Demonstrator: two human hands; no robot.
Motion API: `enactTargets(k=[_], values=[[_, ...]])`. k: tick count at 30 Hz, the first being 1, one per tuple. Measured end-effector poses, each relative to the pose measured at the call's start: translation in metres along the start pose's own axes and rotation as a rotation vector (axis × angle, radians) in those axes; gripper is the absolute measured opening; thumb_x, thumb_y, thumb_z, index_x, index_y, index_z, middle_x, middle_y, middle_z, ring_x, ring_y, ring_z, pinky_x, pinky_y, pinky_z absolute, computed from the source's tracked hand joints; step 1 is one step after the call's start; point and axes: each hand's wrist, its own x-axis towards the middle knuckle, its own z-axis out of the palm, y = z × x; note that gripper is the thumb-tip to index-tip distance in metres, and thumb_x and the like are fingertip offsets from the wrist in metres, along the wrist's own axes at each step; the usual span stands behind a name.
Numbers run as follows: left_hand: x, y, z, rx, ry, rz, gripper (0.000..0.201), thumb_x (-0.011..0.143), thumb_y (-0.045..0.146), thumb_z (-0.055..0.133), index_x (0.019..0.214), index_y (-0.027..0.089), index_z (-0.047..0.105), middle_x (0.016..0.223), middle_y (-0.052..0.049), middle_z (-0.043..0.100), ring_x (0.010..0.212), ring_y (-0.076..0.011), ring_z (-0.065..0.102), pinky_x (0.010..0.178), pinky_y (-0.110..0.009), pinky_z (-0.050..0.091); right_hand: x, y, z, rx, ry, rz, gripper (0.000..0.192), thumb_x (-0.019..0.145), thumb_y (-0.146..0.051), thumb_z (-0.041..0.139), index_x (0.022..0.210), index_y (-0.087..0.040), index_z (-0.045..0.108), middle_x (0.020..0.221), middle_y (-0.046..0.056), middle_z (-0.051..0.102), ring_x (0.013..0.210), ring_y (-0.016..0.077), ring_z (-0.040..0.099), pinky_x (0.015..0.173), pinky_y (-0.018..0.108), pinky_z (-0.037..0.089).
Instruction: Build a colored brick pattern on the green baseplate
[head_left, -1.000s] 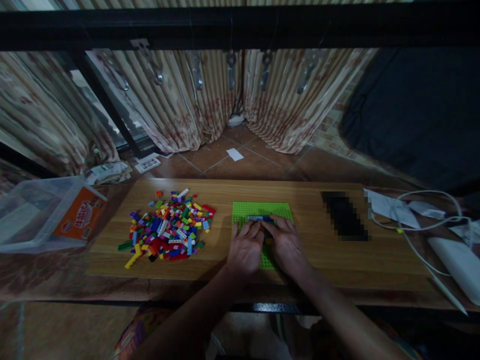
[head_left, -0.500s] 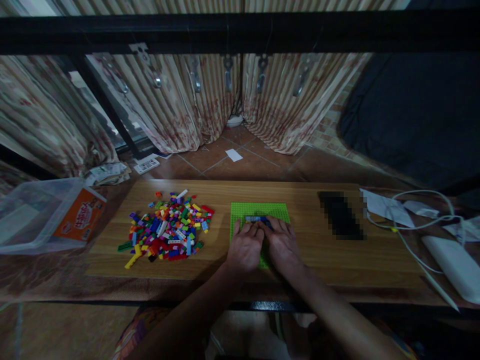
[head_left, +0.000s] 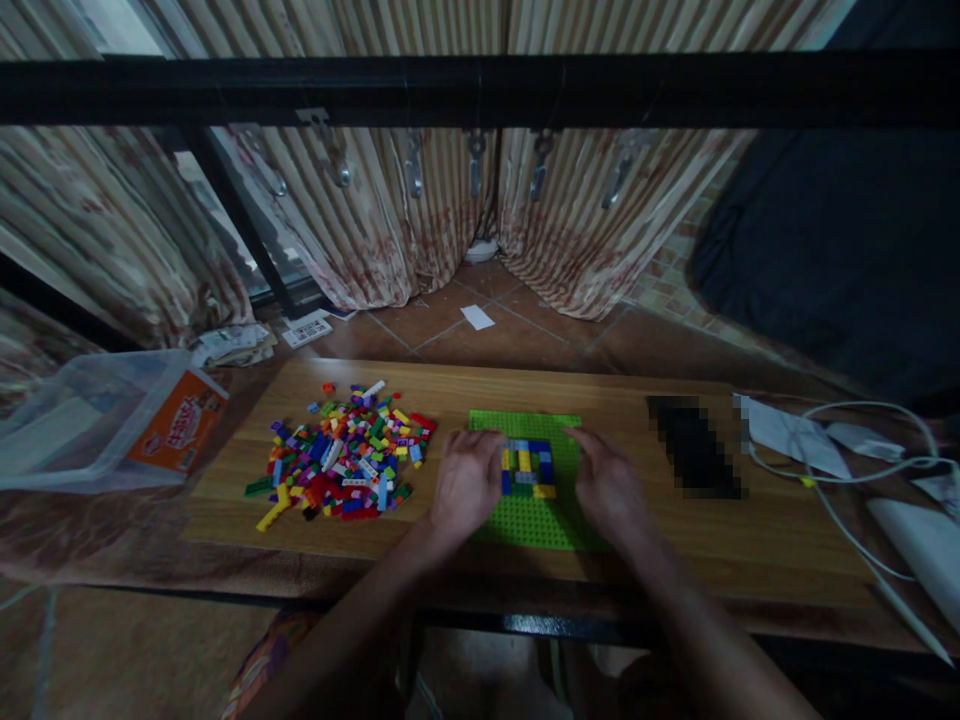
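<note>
Baseplate, green and studded, lies flat on the bench, right of the loose brick pile. Left hand and right hand, together over it a moment ago, now rest apart at its edges, open and holding nothing, uncovering a small block of bricks pressed onto it.

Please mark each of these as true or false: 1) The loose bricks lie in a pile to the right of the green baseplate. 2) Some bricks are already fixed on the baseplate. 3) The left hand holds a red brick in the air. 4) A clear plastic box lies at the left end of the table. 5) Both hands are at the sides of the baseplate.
1) False. The pile of loose bricks lies to the left of the green baseplate.
2) True. A small block of blue, yellow and grey bricks sits on it.
3) False. The left hand rests low at the baseplate's left edge; no brick shows in it.
4) True. The clear plastic box lies there on its side.
5) True. The right hand is at the right edge.
</note>
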Motion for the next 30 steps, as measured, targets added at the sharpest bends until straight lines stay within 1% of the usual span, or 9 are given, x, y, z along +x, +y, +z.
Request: enactTargets(k=[3, 7, 9, 12, 16, 20, 23, 26, 30], values=[[0.01, -0.011, -0.003, -0.106, 0.089, -0.151, 0.025, 0.087, 0.015, 0.049, 0.105, 0.018, 0.065, 0.103, -0.007, 0.071, 0.097, -0.0202, 0.064, 0.092, -0.036, 0.049, 0.006, 0.01, -0.005, 0.034, 0.026, 0.082, 0.04, 0.082, -0.014, 0.039, 0.112, -0.014, 0.064, 0.11, 0.013, 0.065, 0.098, 0.0247, 0.063, 0.09, 0.042, 0.05], [0.016, -0.02, -0.002, -0.193, 0.126, -0.263, 0.026, 0.086, 0.017, 0.05, 0.106, 0.017, 0.065, 0.1, -0.008, 0.072, 0.094, -0.0195, 0.067, 0.089, -0.033, 0.051, 0.004, 0.011, -0.007, 0.062, 0.006, 0.085, 0.036, 0.085, -0.021, 0.04, 0.11, -0.014, 0.065, 0.108, 0.014, 0.065, 0.096, 0.0252, 0.063, 0.088, 0.042, 0.051], [0.017, -0.021, -0.002, -0.203, 0.117, -0.278, 0.025, 0.086, 0.018, 0.05, 0.106, 0.017, 0.066, 0.1, -0.008, 0.072, 0.094, -0.0192, 0.067, 0.088, -0.033, 0.052, 0.003, 0.008, -0.006, 0.065, -0.01, 0.084, 0.035, 0.086, -0.023, 0.04, 0.109, -0.015, 0.065, 0.107, 0.013, 0.065, 0.095, 0.0252, 0.063, 0.087, 0.042, 0.051], [0.015, -0.018, 0.0, -0.182, 0.064, -0.286, 0.026, 0.085, 0.018, 0.05, 0.106, 0.017, 0.066, 0.101, -0.007, 0.072, 0.092, -0.019, 0.067, 0.088, -0.033, 0.052, 0.002, 0.004, -0.005, 0.08, -0.037, 0.079, 0.033, 0.086, -0.026, 0.042, 0.109, -0.016, 0.064, 0.107, 0.013, 0.065, 0.092, 0.0241, 0.064, 0.086, 0.042, 0.051], [0.013, -0.013, 0.0, -0.155, -0.003, -0.309, 0.027, 0.085, 0.018, 0.05, 0.107, 0.018, 0.065, 0.103, -0.007, 0.072, 0.091, -0.0181, 0.067, 0.088, -0.032, 0.052, -0.001, -0.003, -0.004, 0.139, -0.063, 0.029, 0.03, 0.087, -0.029, 0.046, 0.108, -0.017, 0.065, 0.108, 0.011, 0.065, 0.097, 0.0235, 0.063, 0.09, 0.041, 0.05], [0.013, -0.01, 0.0, -0.152, -0.01, -0.313, 0.026, 0.085, 0.017, 0.05, 0.107, 0.018, 0.065, 0.102, -0.006, 0.072, 0.09, -0.0172, 0.068, 0.087, -0.032, 0.052, -0.007, -0.01, 0.003, 0.174, -0.092, -0.005, 0.03, 0.086, -0.032, 0.052, 0.109, -0.018, 0.065, 0.11, 0.011, 0.065, 0.1, 0.0232, 0.062, 0.091, 0.041, 0.05], [0.013, -0.011, 0.0, -0.158, -0.003, -0.305, 0.025, 0.084, 0.016, 0.051, 0.105, 0.017, 0.065, 0.101, -0.007, 0.072, 0.088, -0.0171, 0.068, 0.086, -0.032, 0.052, -0.011, -0.013, 0.011, 0.122, -0.11, -0.028, 0.03, 0.084, -0.032, 0.056, 0.109, -0.019, 0.066, 0.111, 0.011, 0.064, 0.102, 0.0244, 0.061, 0.093, 0.043, 0.049], [0.014, -0.013, -0.001, -0.154, 0.028, -0.295, 0.026, 0.084, 0.017, 0.052, 0.105, 0.017, 0.065, 0.1, -0.008, 0.072, 0.086, -0.0171, 0.068, 0.083, -0.031, 0.053, -0.011, -0.015, 0.014, 0.093, -0.087, -0.039, 0.03, 0.083, -0.033, 0.058, 0.108, -0.02, 0.067, 0.112, 0.011, 0.064, 0.104, 0.0253, 0.06, 0.094, 0.045, 0.048], [0.019, -0.025, -0.015, -0.193, 0.14, -0.297, 0.025, 0.084, 0.017, 0.05, 0.102, 0.017, 0.066, 0.093, -0.008, 0.072, 0.08, -0.0169, 0.067, 0.077, -0.029, 0.052, -0.01, -0.016, 0.007, 0.15, -0.034, -0.021, 0.029, 0.087, -0.036, 0.054, 0.106, -0.018, 0.067, 0.109, 0.011, 0.065, 0.101, 0.0241, 0.061, 0.091, 0.042, 0.049]])
